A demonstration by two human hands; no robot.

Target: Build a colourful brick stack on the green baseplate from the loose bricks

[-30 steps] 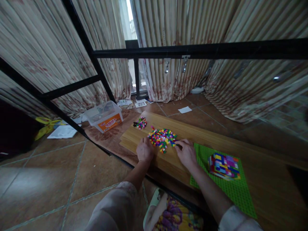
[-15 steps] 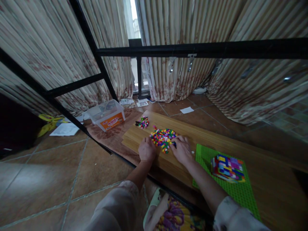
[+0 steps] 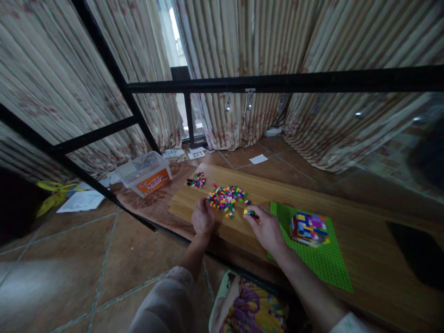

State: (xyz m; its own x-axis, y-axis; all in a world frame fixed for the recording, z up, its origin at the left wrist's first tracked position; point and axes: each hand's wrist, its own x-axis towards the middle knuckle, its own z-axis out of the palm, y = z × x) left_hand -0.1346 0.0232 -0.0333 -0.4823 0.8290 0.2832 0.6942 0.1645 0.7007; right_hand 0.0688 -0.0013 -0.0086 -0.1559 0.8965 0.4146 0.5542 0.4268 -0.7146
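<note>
Right hand (image 3: 266, 227) has moved off the loose brick pile (image 3: 225, 198) toward the right since the earlier frame.
Just right of the frame's centre, this hand grips a yellow-and-green brick pair (image 3: 247, 212) between thumb and fingers, clear of the pile. The left hand (image 3: 203, 218) is at the pile's lower left edge, fingers curled; whether it holds a brick cannot be told. On the table (image 3: 367, 259), a smaller brick pile (image 3: 197, 180) lies to the upper left; a multicoloured brick block (image 3: 310, 228) stands on a green studded baseplate (image 3: 322, 268) at lower right.
</note>
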